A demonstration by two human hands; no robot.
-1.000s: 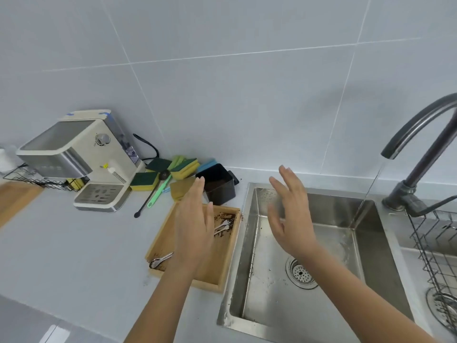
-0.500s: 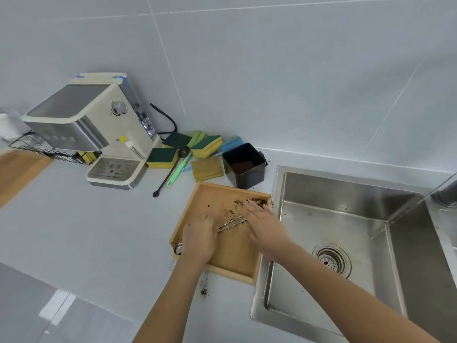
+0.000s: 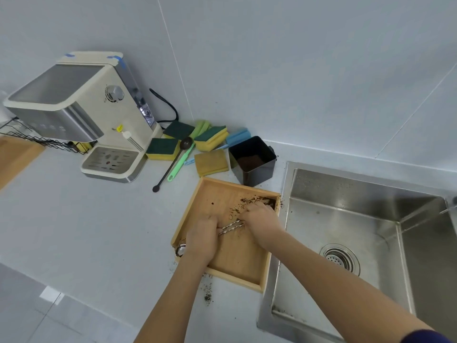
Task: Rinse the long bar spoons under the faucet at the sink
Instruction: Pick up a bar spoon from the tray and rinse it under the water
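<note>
Long steel bar spoons (image 3: 230,227) with twisted stems lie in a wooden tray (image 3: 223,191) left of the steel sink (image 3: 341,219). Brown coffee grounds are scattered over the tray's far right corner. My left hand (image 3: 202,240) is curled over the spoons' near ends, where a spoon bowl (image 3: 180,249) sticks out by the tray's left rim. My right hand (image 3: 259,222) is closed on their far ends. Only the middle of the stems shows between the hands. The faucet is almost out of view at the right edge.
A black bin (image 3: 253,160) with coffee grounds stands behind the tray. Sponges (image 3: 210,138), a green brush (image 3: 181,162) and a black scoop (image 3: 170,167) lie by the wall. A cream coffee machine (image 3: 81,112) stands at the left. Grounds are spilled on the counter near the tray's front edge.
Both hands came down from mid-air onto the tray and closed over the bar spoons. My head turned left and down, so the faucet left the view.
</note>
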